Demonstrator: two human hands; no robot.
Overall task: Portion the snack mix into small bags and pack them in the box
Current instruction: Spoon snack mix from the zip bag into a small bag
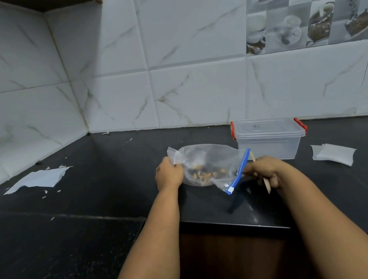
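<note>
Nearest the counter's front edge, the right hand (pixel 265 172) is curled around a thin pale wooden stick (pixel 266 183), whose lower end pokes out below the fist, while its fingertips pinch the blue zip strip (pixel 239 171) at the mouth of a large clear plastic bag (pixel 208 163). The left hand (pixel 168 175) grips the bag's opposite, bottom end, fingers closed on the bunched plastic just below a loose corner that sticks up. The bag hangs stretched sideways between the two hands, above the black polished stone counter (pixel 93 195), with a small heap of brown and yellowish snack mix (pixel 205 173) gathered in its sagging middle. Just behind the right hand stands a clear rectangular plastic box (pixel 270 138) with red clips at both ends and its lid on, close to the counter's back edge. To the right of the box lie small flat clear bags (pixel 333 154) in a loose stack. Well apart, toward the counter's left edge, a torn sheet of white paper (pixel 38 179) lies among small white scraps, near the white marbled tile wall (pixel 193 69).
</note>
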